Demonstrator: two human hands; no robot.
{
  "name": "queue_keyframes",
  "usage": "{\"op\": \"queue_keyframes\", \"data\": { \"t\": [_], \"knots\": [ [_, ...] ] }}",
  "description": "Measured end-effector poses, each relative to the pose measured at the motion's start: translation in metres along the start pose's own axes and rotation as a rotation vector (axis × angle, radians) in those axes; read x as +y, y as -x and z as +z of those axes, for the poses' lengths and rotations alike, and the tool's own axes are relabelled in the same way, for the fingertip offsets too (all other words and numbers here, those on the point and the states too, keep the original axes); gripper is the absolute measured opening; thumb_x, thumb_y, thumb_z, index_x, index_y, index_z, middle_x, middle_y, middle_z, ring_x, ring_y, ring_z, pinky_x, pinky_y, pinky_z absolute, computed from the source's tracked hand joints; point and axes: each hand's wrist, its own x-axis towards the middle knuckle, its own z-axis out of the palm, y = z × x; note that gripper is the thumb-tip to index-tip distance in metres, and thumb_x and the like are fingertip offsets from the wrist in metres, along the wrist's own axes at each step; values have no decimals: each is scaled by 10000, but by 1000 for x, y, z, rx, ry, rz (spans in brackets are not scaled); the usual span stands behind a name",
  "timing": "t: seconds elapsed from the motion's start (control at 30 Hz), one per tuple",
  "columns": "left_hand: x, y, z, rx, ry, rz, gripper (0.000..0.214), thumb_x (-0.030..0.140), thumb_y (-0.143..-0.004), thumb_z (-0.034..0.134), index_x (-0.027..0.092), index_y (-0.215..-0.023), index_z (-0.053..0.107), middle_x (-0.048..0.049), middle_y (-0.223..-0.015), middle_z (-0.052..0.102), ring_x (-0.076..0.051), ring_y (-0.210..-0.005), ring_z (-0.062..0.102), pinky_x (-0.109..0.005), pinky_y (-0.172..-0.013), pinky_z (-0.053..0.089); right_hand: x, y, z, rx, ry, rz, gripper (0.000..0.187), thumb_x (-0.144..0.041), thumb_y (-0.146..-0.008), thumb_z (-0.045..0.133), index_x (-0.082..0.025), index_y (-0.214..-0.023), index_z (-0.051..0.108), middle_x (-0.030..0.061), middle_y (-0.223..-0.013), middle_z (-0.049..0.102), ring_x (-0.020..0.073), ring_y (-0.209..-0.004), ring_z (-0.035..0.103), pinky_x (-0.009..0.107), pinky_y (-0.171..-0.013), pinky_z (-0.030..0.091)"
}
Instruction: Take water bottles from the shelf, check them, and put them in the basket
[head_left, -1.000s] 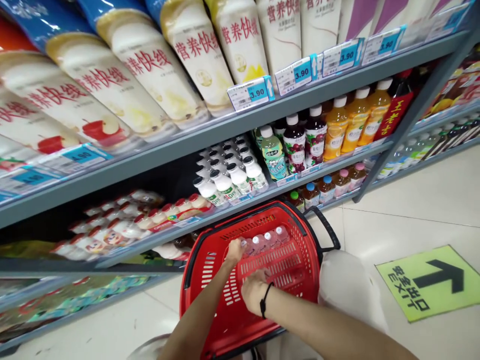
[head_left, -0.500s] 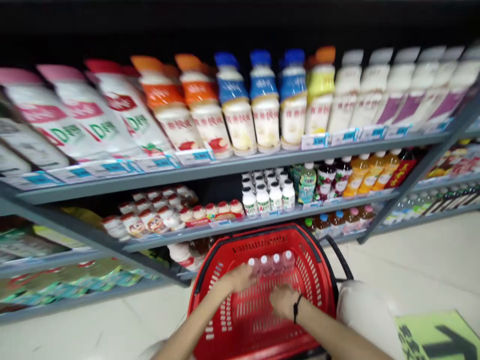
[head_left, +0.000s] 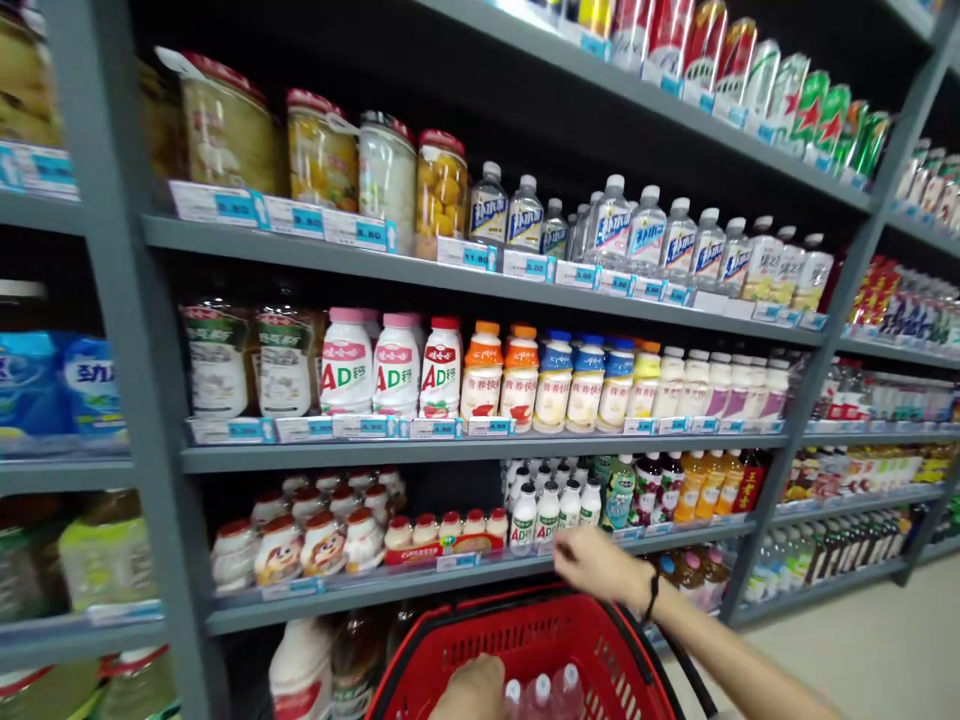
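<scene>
- Right hand (head_left: 592, 562), earlier inside the red basket (head_left: 574, 635), is now raised above its far rim, fingers curled; whether grasping, cannot tell.
- Inside the basket: clear bottles (head_left: 541, 697), left hand (head_left: 472, 690) beside them, grip hidden.

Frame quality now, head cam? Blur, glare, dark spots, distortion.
Head view: right hand and left hand look soft, possibly motion blur; pink-capped bottles read clearer, big lettering legible. Head view: glare patches on the glass jars; gap behind the small red-lidded bottles near black; shelf edges converge rightward, likely wide-angle perspective.
</scene>
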Motion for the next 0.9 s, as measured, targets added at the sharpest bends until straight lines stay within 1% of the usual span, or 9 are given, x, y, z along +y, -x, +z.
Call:
{"op": "queue_keyframes", "data": {
  "t": [0.13, 0.27, 0.33, 0.4, 0.5, 0.67, 0.73, 0.83, 0.9],
  "knots": [
    [2, 3, 3, -19, 39, 6, 437, 209, -841, 620, 51, -1232, 737, -255, -1221, 706, -341, -1205, 670, -395, -1035, 546, 2, -61, -144, 427, 110, 49, 262, -231, -993, 403, -160, -906, 640, 90, -865, 688, 193, -772, 616, 287, -751, 457],
    [3, -1, 5, -12, 54, -2, 509, 183, -800, 629, 52, -1286, 707, -251, -1302, 670, -324, -1257, 641, -369, -1079, 513, -3, -115, -285, 843, 226, 118, 349, -235, -1004, 330, -90, -1220, 562, 210, -1215, 592, 303, -1167, 517, 438, -1052, 381],
    [4, -6, 6, -17, 51, -13, 541, 198, -789, 622, 61, -1307, 696, -243, -1335, 656, -316, -1279, 625, -353, -1099, 496, -5, -139, -337, 1065, 330, 210, 344, -288, -950, 473, -63, -1175, 602, 239, -1243, 566, 352, -1229, 472, 472, -1075, 375],
    [5, -11, 7, -39, 45, -34, 557, 215, -777, 626, 72, -1311, 697, -236, -1353, 646, -317, -1285, 618, -351, -1101, 496, -5, -160, -371, 1114, 361, 338, 441, -402, -932, 533, -12, -1115, 629, 293, -1261, 540, 403, -1256, 446, 515, -1066, 385],
    [8, -18, 8, -68, 38, -66, 567, 192, -750, 646, 93, -1306, 705, -227, -1347, 647, -330, -1275, 622, -382, -1092, 509, -4, -185, -394, 1052, 339, 467, 593, -513, -924, 562, 49, -1102, 631, 357, -1271, 519, 454, -1267, 431, 576, -1029, 399],
    [11, -16, 7, -58, 35, -50, 568, 155, -738, 671, 32, -1291, 698, -266, -1290, 659, -353, -1255, 635, -405, -1084, 514, -5, -209, -394, 1016, 334, 560, 853, -422, -733, 837, 111, -1303, 492, 367, -1285, 540, 460, -1281, 455, 550, -1038, 404],
    [11, -9, 5, -37, 34, -13, 544, 179, -765, 668, 6, -1280, 698, -276, -1287, 660, -360, -1249, 641, -407, -1079, 517, -5, -213, -389, 1026, 320, 542, 935, -361, -683, 880, 99, -1358, 426, 345, -1267, 568, 438, -1271, 491, 520, -1057, 401],
    [10, 0, 3, -7, 42, 39, 518, 193, -784, 647, 1, -1260, 707, -274, -1291, 661, -355, -1241, 648, -394, -1063, 528, -4, -213, -381, 1044, 263, 449, 959, -334, -719, 843, 65, -1423, 329, 314, -1255, 590, 404, -1255, 532, 492, -1052, 424],
    [9, 3, 3, 3, 47, 52, 511, 187, -776, 636, 9, -1248, 716, -273, -1286, 663, -347, -1243, 646, -385, -1052, 534, -2, -211, -374, 995, 184, 428, 898, -328, -729, 820, 52, -1399, 360, 305, -1243, 599, 386, -1210, 574, 467, -1020, 462]
  ]
}}
